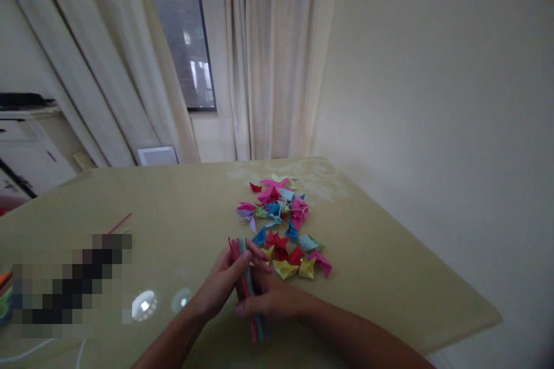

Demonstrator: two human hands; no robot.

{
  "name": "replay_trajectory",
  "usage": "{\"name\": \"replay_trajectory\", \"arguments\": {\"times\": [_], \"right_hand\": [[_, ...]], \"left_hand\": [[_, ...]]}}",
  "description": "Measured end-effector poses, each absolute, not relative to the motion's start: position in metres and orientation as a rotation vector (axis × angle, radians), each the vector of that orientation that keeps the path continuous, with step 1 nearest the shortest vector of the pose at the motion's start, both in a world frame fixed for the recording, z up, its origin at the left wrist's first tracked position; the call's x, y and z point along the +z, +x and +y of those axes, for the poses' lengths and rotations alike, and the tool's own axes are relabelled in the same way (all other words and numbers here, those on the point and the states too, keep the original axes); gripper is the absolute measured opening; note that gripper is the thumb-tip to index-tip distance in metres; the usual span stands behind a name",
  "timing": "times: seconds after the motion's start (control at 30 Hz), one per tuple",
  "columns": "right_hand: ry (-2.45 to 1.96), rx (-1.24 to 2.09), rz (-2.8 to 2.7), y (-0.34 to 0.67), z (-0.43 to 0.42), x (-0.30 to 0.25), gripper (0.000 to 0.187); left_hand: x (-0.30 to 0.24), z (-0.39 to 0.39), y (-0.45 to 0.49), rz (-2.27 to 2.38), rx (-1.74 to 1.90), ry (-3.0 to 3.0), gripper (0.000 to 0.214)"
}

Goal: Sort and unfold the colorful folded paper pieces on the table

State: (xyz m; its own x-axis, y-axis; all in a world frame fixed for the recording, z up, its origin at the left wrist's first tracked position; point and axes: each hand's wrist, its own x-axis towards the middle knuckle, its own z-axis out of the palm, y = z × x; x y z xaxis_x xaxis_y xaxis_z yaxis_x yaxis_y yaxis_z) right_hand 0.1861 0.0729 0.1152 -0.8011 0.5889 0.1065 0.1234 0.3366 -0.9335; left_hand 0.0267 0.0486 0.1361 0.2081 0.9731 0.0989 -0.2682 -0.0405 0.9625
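Near the front edge of the table, a stack of coloured paper [246, 285] stands on its long side between my hands, its red, pink, green and blue edges showing. My left hand [225, 279] grips its upper part, with the thumb across the near side. Lower down, my right hand [277, 298] is closed around the same stack, thumb on the edges. Just beyond my hands lie folded origami pieces in red, yellow and blue, among them a yellow piece [285, 269] and a magenta piece [321, 263]. Farther back is a heap of paper flowers and cranes [277, 202].
The pale table [186, 202] has a plain wall [433, 98] along its right side. At the left, a blurred-out patch [73, 282] hides something dark, with a thin pink stick [120, 223] beside it. White cables [30, 351] run at the lower left. Curtains [277, 57] hang behind.
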Motion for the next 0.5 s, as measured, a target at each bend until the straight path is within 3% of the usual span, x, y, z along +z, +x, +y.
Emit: {"name": "replay_trajectory", "arguments": {"times": [0.2, 0.37, 0.5], "right_hand": [[-0.672, 1.479, -2.025, 0.186, 0.068, 0.113, 0.071], [-0.729, 1.551, -2.012, 0.187, 0.066, 0.120, 0.055], [-0.830, 1.570, -2.044, 0.188, 0.068, 0.123, 0.055]], "left_hand": [[0.139, 0.049, 0.023, 0.806, 1.126, 1.320, 0.041], [0.154, 0.046, 0.025, 0.805, 1.023, 1.390, 0.036], [0.158, 0.044, 0.022, 0.855, 0.971, 1.422, 0.039]]}}
